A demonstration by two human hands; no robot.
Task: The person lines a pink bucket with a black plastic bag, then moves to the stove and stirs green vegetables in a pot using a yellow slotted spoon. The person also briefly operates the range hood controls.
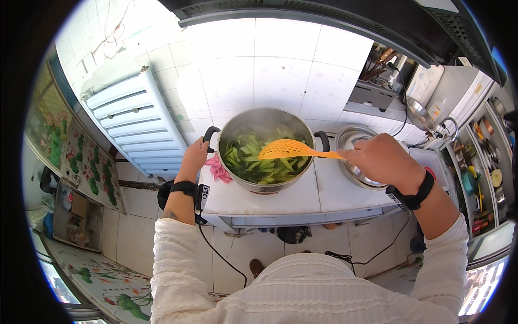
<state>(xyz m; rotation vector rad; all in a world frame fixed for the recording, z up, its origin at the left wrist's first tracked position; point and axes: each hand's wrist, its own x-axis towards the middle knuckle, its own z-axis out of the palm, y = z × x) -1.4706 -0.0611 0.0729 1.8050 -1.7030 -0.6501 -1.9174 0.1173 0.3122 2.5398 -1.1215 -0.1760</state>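
Observation:
A large metal pot (265, 184) with black handles stands on a white tiled counter. Green sliced vegetables (247, 156) lie in it under light steam. My left hand (197, 154) grips the pot's left handle. In my right hand (370, 158) is the handle of an orange perforated plastic skimmer (285, 149), whose bowl is over the vegetables; whether it touches them is hard to tell. A pink cloth (219, 169) sits against the pot's lower left side. Beneath my right hand are stacked metal bowls (344, 139), partly hidden by it.
A light blue slatted rack (133, 125) leans at the wall on the left. A dark range hood (307, 18) hangs above. Farther right are a metal bowl (420, 115) and shelves (481, 162) of kitchenware. Black cables (220, 253) run down to the tiled floor.

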